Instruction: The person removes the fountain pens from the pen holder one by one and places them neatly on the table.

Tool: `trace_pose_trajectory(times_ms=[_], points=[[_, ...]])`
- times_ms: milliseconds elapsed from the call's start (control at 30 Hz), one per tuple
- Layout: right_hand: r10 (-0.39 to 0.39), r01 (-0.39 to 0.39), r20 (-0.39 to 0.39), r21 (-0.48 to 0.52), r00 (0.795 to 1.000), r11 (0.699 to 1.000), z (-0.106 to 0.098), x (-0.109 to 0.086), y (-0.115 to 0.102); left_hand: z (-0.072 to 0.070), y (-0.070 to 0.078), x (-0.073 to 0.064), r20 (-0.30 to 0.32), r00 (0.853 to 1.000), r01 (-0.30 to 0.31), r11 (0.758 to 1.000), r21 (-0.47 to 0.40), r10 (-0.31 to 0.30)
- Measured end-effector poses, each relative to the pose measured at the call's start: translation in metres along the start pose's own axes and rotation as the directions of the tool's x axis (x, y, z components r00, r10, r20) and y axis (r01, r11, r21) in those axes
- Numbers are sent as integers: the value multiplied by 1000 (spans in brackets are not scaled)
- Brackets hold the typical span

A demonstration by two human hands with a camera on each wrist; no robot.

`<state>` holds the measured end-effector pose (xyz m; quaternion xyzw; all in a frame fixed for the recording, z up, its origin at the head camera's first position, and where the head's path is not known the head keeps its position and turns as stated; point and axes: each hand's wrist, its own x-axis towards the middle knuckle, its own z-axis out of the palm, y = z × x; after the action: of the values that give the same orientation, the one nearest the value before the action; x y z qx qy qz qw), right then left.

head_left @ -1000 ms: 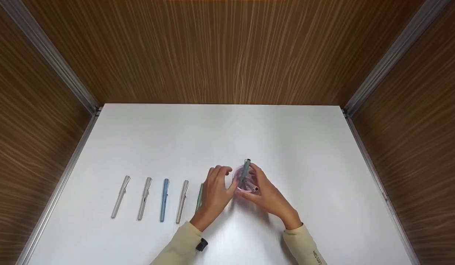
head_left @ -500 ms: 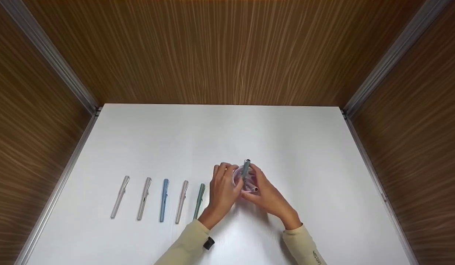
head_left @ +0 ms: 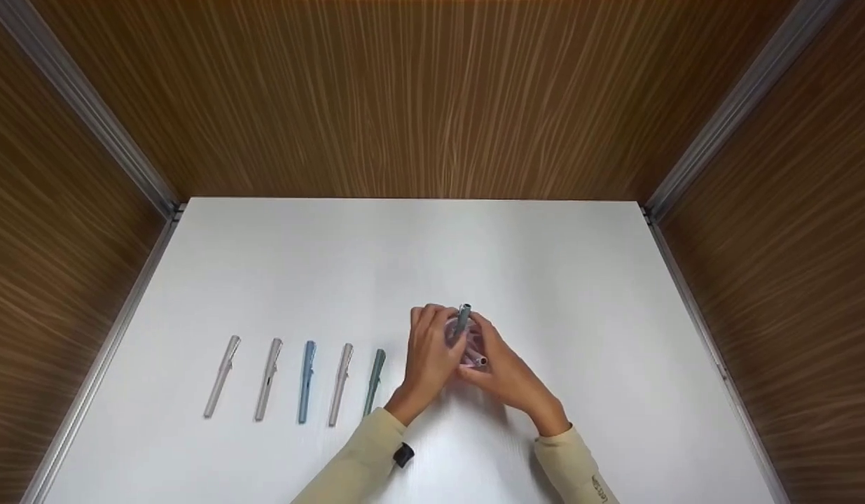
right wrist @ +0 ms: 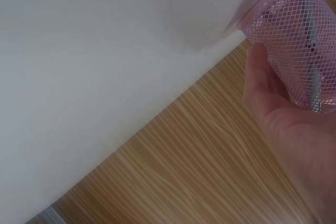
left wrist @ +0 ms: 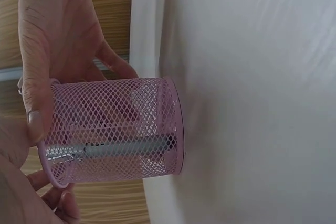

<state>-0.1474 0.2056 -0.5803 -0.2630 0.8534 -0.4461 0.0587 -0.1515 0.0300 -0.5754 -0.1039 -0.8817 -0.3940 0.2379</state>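
Observation:
A pink mesh pen holder (left wrist: pixel 115 129) stands between both hands, its base close over the white table. My left hand (head_left: pixel 431 353) holds it from the left, with the thumb across the rim in the left wrist view and fingers around the far side. From the right, my right hand (head_left: pixel 510 374) grips the holder, fingers behind and thumb at the near side. Inside lean a dark grey-green pen (head_left: pixel 464 318), sticking up past the rim near the left thumb, and a pale pen (head_left: pixel 478 360) tipped toward me. Fingers partly hide the holder in the head view.
Left of the hands several pens lie in a spaced row: pale ones such as the leftmost pen (head_left: pixel 223 378), a blue pen (head_left: pixel 306 381) and a green pen (head_left: pixel 375 378) beside the left wrist. Wood-patterned panels (head_left: pixel 432 98) enclose the white table (head_left: pixel 320 266).
My left hand has moved right and slightly away from me, onto the pen holder, uncovering the green pen in the row. The right hand keeps its grip, almost unmoved.

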Motion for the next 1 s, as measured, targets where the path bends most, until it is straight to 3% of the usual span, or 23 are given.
trace_pose_trajectory(times_ms=[400,633,1000], points=[[8,-10,44,45,999,999,3,-2,2,5,5,-1,-27,999,41,999,2,-41],[17,-19,32,50,999,999,4,0,1,3,4,1,-38,999,4,1000,-22,-5],[4,-4,7,19,1000,1000,2,-2,3,6,2,-1,-70,996,-62,998,8,63]])
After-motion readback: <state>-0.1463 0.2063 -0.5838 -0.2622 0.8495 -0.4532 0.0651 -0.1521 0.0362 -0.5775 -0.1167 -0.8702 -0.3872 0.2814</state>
